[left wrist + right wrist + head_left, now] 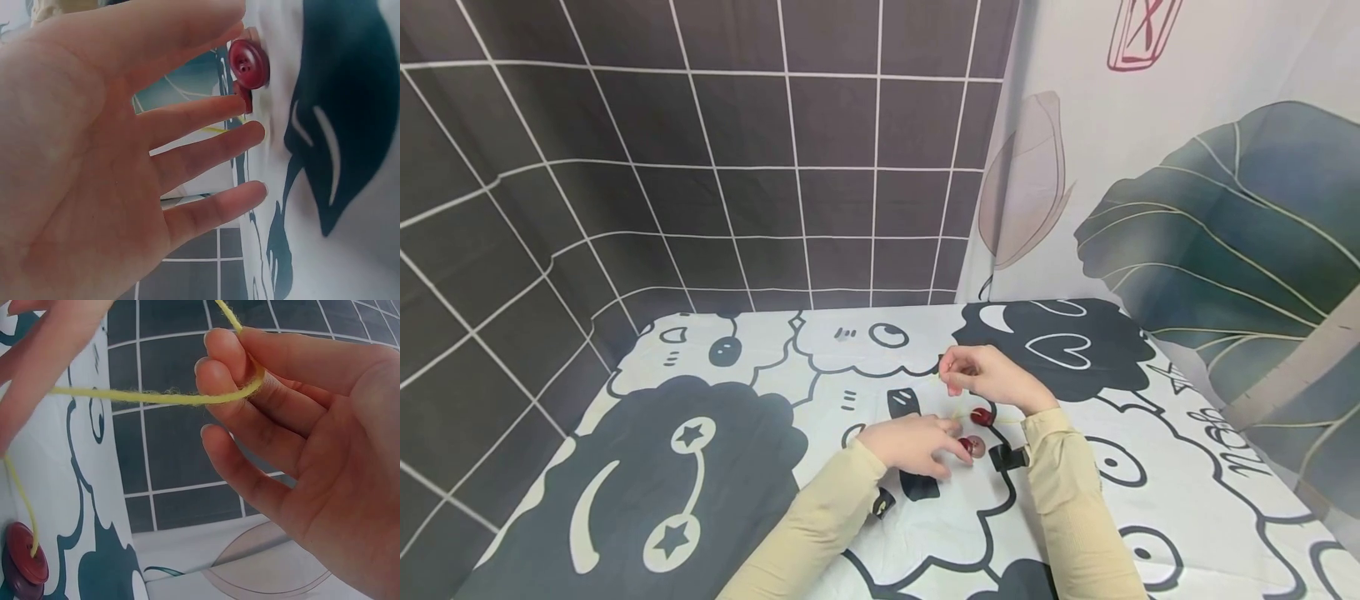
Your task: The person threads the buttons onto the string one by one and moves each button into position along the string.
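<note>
Between thumb and fingertips, my right hand (300,406) pinches a strand of yellow yarn (156,398), raised above the cloth. In the right wrist view the yarn runs left toward the other hand, and a strand reaches a hole of a red button (28,550). My left hand (917,446) is low over the cloth, fingers spread and fairly straight. Its fingertips are beside a dark red button (249,64); whether they touch it cannot be told. In the head view, a pinkish button (977,447) lies by those fingers, and another red button (982,417) lies farther back.
A white cloth (925,533) with dark cartoon prints covers the table. Behind it hangs a dark curtain with a white grid (835,125). A pale curtain with a large leaf print (1240,217) is at the right. Small black objects (1006,457) sit near both wrists.
</note>
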`<move>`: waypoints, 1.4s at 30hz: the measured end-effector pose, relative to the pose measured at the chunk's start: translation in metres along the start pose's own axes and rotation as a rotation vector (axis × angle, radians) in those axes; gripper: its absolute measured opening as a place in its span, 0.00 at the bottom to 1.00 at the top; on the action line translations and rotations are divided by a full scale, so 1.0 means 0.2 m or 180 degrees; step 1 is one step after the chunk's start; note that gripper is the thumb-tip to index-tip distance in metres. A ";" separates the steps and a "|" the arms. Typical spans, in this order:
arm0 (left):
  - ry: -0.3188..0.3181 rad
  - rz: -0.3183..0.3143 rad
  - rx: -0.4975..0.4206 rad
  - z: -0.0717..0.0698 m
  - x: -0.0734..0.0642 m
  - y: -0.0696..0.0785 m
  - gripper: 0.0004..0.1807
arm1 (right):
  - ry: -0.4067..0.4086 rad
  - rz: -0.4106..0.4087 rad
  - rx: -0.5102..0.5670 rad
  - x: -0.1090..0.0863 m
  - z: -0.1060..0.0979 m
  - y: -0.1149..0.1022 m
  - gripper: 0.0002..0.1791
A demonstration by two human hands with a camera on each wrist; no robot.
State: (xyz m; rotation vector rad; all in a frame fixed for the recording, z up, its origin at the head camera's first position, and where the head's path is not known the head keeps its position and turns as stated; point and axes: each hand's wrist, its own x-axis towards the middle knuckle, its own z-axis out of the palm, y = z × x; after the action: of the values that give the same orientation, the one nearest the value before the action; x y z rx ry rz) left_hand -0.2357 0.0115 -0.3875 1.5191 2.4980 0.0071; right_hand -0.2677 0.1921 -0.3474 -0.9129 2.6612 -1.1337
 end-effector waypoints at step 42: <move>0.0189 -0.0231 -0.0163 0.03 0.04 0.03 0.10 | -0.0141 0.0106 0.0073 -0.01 -0.01 0.02 0.04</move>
State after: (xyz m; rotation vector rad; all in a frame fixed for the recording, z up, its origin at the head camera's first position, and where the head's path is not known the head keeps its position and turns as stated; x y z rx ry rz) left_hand -0.2332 0.0216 -0.3941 1.4280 2.5769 0.1051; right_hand -0.2686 0.1955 -0.3490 -0.8760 2.6128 -1.1211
